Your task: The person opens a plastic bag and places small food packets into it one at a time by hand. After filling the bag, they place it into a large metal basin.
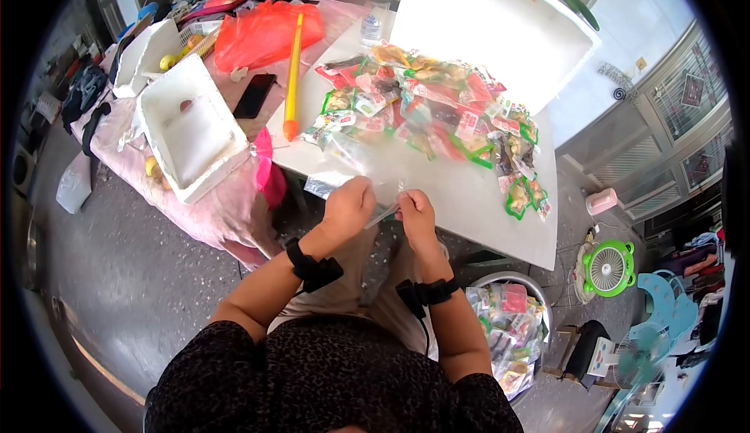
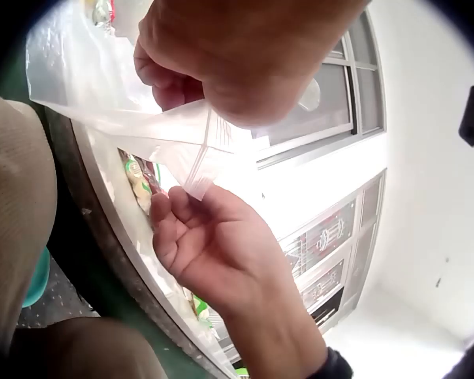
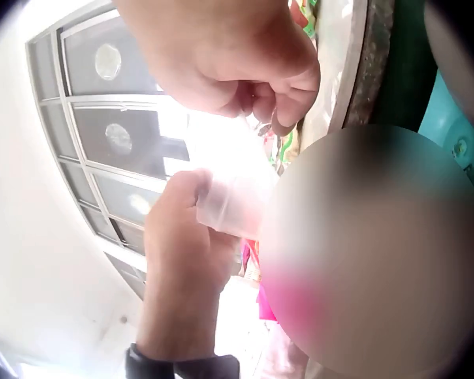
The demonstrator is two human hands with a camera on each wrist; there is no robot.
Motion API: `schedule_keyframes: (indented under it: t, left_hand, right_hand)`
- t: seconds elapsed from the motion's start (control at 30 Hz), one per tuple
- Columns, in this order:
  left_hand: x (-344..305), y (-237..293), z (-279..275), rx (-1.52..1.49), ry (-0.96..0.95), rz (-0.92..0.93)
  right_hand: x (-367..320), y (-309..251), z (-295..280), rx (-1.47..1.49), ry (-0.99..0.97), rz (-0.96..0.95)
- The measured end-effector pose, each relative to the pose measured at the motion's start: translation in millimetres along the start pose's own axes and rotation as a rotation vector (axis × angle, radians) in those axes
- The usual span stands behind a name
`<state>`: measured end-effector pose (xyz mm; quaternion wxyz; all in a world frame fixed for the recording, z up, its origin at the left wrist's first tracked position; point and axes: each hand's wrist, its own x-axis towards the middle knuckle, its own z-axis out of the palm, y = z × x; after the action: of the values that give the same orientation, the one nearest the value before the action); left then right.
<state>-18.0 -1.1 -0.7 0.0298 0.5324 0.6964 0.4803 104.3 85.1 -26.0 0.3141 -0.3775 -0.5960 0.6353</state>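
A clear plastic bag (image 2: 126, 130) is stretched between the two hands at the table's near edge. My left hand (image 1: 349, 208) curls round one side of its top; in the left wrist view this hand (image 2: 221, 59) is at the top. The thumb and fingers of my right hand (image 1: 416, 216) pinch the bag's corner, seen also in the left wrist view, where the right hand (image 2: 229, 253) is palm up. In the right wrist view the bag's top strip (image 3: 225, 207) runs from the left hand (image 3: 182, 229).
Small colourful food packets (image 1: 437, 93) are heaped on the white table (image 1: 461, 198). Foam boxes (image 1: 238, 148), a phone (image 1: 255, 95) and a yellow stick (image 1: 294, 81) lie left. A metal basin (image 1: 545, 308) of packets stands at lower right, a green fan (image 1: 609, 267) beyond.
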Motion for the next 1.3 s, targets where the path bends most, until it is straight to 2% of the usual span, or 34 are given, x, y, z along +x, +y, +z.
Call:
schedule_keyframes:
  t: [0.03, 0.2, 0.3, 0.33, 0.43, 0.5, 0.57, 0.63, 0.73, 0.8, 0.93, 1.03, 1.13, 1.23, 1.3]
  left_hand:
    - [1.2, 4.1, -0.8, 0.1, -0.046, 0.06]
    - [-2.9, 2.0, 20.6, 0.231, -0.262, 0.233]
    - [-0.5, 7.0, 28.5, 0.207, -0.289, 0.117]
    - [0.6, 6.6, 31.3, 0.186, -0.24, 0.101]
    - [9.2, 2.8, 35.5, 0.158, -0.123, 0.099]
    - [14.3, 2.7, 32.4, 0.175, -0.094, 0.154]
    - [21.2, 6.7, 27.7, 0.251, -0.115, 0.155]
    - [24.5, 7.7, 28.7, 0.312, -0.152, 0.154]
    - [23.9, 0.1, 42.2, 0.359, -0.248, 0.103]
    - [19.6, -8.9, 56.0, 0.361, -0.341, 0.016]
    - [13.6, -7.4, 62.5, 0.363, -0.366, 0.041]
    - [15.3, -5.8, 60.2, 0.321, -0.382, 0.034]
    - [16.2, -9.2, 65.5, 0.289, -0.394, -0.002]
    - [14.6, -8.2, 69.1, 0.262, -0.371, 0.017]
    - [13.7, -6.3, 70.0, 0.217, -0.332, 0.045]
  right_hand:
    - [3.1, 1.4, -1.5, -0.088, 0.0, -0.035]
    - [8.9, 1.3, -1.2, -0.004, -0.025, -0.043]
    - [5.2, -8.0, -16.2, -0.07, -0.07, -0.009]
    - [4.5, -10.8, -22.5, -0.102, -0.089, 0.003]
    - [20.0, 0.4, -65.8, -0.373, 0.096, -0.295]
    - [35.0, 3.1, -113.1, -0.701, 0.398, -0.552]
    - [41.8, -8.2, -158.9, -0.995, 0.618, -0.585]
    - [43.0, -22.1, -190.1, -1.22, 0.752, -0.354]
    - [42.3, -26.7, -207.6, -1.259, 0.73, -0.068]
    - [42.1, -11.0, -215.6, -1.314, 0.648, -0.097]
    - [39.1, 11.8, -218.5, -1.38, 0.602, -0.275]
    - [29.7, 14.6, -215.2, -1.295, 0.516, -0.415]
    - [8.5, 3.9, -210.8, -1.151, 0.513, -0.393]
    - [-18.3, -28.0, -179.0, 0.048, 0.635, -0.112]
    - [-27.7, -24.2, -177.2, 0.311, 0.49, -0.085]
